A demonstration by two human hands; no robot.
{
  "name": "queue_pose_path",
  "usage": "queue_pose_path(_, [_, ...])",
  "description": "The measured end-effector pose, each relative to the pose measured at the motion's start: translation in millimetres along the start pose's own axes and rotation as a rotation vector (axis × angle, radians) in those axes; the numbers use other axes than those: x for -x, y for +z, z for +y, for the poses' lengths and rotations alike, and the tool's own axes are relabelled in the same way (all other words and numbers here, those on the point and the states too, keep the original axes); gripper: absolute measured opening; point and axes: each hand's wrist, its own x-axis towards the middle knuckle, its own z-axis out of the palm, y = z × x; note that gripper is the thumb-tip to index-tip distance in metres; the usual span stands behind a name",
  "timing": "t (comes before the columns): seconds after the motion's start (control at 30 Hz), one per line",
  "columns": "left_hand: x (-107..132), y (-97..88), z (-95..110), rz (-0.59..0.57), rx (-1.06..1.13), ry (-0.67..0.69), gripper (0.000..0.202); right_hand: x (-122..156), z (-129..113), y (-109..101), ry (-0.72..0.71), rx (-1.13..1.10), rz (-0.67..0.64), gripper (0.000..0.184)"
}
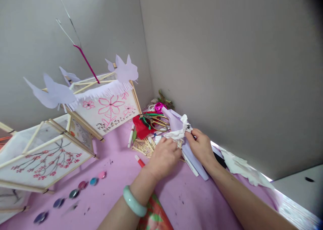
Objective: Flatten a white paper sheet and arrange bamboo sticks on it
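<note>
Pink table (191, 203): left hand (164, 156), right hand (200, 146) grip white paper (178, 133)

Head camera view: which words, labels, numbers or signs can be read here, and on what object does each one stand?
No text is legible.
Small dark marks along the bottom of the white paper lantern panel with pink flowers: too blurred to read.
Dark specks on the crumpled white paper: unreadable.
</note>
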Motion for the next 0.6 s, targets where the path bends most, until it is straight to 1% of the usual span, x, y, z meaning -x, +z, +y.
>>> queue_pose_path(0.03, [-3, 1.4, 9, -0.006, 0.009, 0.098, 0.017, 0, 0, 0, -0.002, -0.001, 0.0, 0.031])
queue_pose_path(0.07, [-6, 3.3, 17, -0.017, 0.009, 0.161, 0.016, 0, -1, 0, -0.002, -0.002, 0.001, 0.031])
queue_pose_path(0.17, [-12, 8.7, 30, -0.046, -0.015, 0.234, 0.014, 1, -1, 0, -0.003, 0.001, 0.006, 0.032])
queue_pose_path(0.3, [-13, 9.5, 26, -0.079, -0.012, 0.344, 0.011, 2, -4, -1, -0.01, 0.007, 0.009, 0.034])
queue_pose_path(0.4, [-9, 3.8, 21, -0.033, 0.004, 0.418, 0.014, 3, -7, -2, -0.036, -0.02, -0.005, 0.032])
queue_pose_path(0.43, [-7, 0.8, 21, -0.008, 0.007, 0.427, 0.016, 3, -7, -3, -0.051, -0.038, -0.014, 0.031])
queue_pose_path(0.5, [-2, -7.6, 23, 0.042, 0.024, 0.4, 0.018, 4, -7, -3, -0.094, -0.073, -0.03, 0.027])
queue_pose_path(0.53, [2, -13.3, 25, 0.067, 0.05, 0.365, 0.019, 5, -7, -3, -0.133, -0.08, -0.04, 0.025])
queue_pose_path(0.6, [11, -28.3, 29, 0.136, 0.17, 0.255, 0.019, 6, -6, -2, -0.261, -0.063, -0.072, 0.022])
